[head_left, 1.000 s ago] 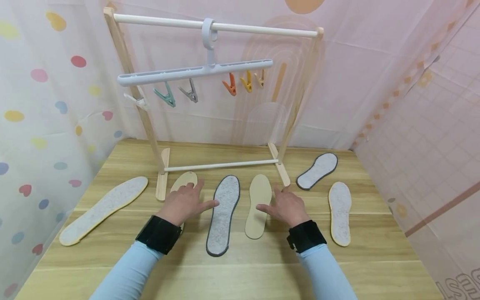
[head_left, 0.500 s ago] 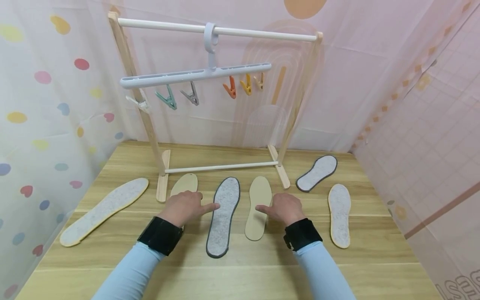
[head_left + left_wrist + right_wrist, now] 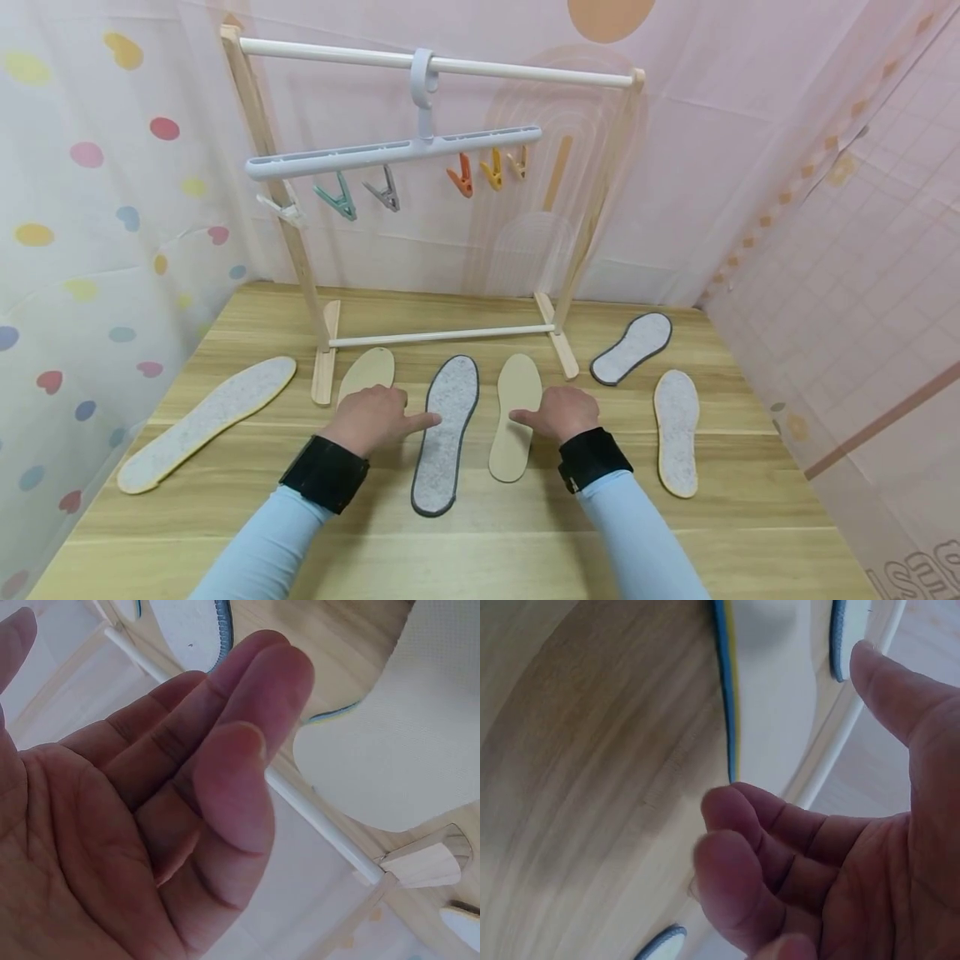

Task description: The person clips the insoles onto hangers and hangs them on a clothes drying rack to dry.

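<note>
My left hand (image 3: 371, 419) is over a beige insole (image 3: 366, 372), hiding its lower part. Its thumb sticks out over a grey felt insole with dark edging (image 3: 446, 437). In the left wrist view its fingers (image 3: 251, 697) bend loosely around nothing. My right hand (image 3: 564, 412) overlaps the right edge of a second beige insole (image 3: 517, 383), thumb pointing left across it. Bent fingers (image 3: 731, 874) and a bare palm show in the right wrist view.
A rack (image 3: 442, 336) stands behind the insoles, bearing a grey hanger (image 3: 397, 152) with several clothespins, among them an orange one (image 3: 462, 177). A long yellow-edged insole (image 3: 210, 425) lies left; a dark-edged one (image 3: 632, 348) and a yellow-edged one (image 3: 677, 433) lie right on the wooden table (image 3: 465, 554).
The fingers of both hands, spread forward earlier, have drawn in and bent. The right hand has shifted slightly left. The insoles and clothespins keep their places.
</note>
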`<move>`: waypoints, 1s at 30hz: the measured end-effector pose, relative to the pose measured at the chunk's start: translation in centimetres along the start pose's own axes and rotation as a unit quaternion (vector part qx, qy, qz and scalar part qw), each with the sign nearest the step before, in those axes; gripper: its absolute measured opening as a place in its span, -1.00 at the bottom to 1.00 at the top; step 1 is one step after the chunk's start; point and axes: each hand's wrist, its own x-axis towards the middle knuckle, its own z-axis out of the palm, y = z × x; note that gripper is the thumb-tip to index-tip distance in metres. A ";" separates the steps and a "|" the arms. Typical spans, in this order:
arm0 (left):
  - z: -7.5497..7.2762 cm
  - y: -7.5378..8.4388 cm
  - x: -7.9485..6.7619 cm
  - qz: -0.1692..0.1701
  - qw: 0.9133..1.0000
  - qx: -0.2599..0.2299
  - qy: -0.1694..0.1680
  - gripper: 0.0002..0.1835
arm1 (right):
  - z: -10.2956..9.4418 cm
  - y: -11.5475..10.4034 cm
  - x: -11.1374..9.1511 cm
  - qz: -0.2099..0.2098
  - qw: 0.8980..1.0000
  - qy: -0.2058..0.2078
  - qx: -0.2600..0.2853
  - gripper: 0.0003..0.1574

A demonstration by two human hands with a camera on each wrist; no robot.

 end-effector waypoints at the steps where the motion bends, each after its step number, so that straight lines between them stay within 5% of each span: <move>1: 0.1 0.0 0.0 0.000 1.000 -0.002 0.000 -0.28 | 0.1 0.0 0.1 0.002 1.000 -0.001 -0.001 -0.16; 30: 0.4 0.6 -0.1 0.008 1.000 -0.006 -0.006 -0.23 | 2.3 -1.1 2.8 0.070 0.997 0.024 0.002 -0.05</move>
